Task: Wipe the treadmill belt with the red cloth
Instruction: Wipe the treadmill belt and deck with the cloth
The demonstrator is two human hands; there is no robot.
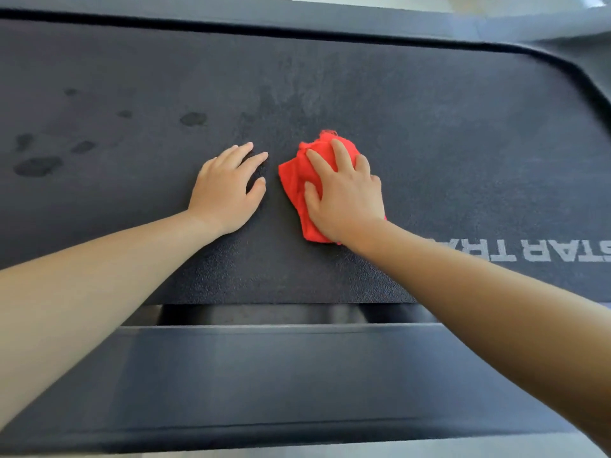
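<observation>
The dark textured treadmill belt (pixel 429 127) fills most of the view. A crumpled red cloth (pixel 292 180) lies on it near the middle. My right hand (pixel 344 190) presses flat on the cloth with straight, spread fingers, covering most of it. Just left of the cloth, my left hand (pixel 228 190) rests palm down on the bare belt, its fingers relaxed and pointing away from me. Several dark wet spots (pixel 38 166) mark the belt at the left.
A dark side rail (pixel 264 375) runs along the near edge, with a gap between it and the belt. The far rail (pixel 231 11) borders the belt at the top. White lettering (pixel 535 251) is printed on the belt at the right.
</observation>
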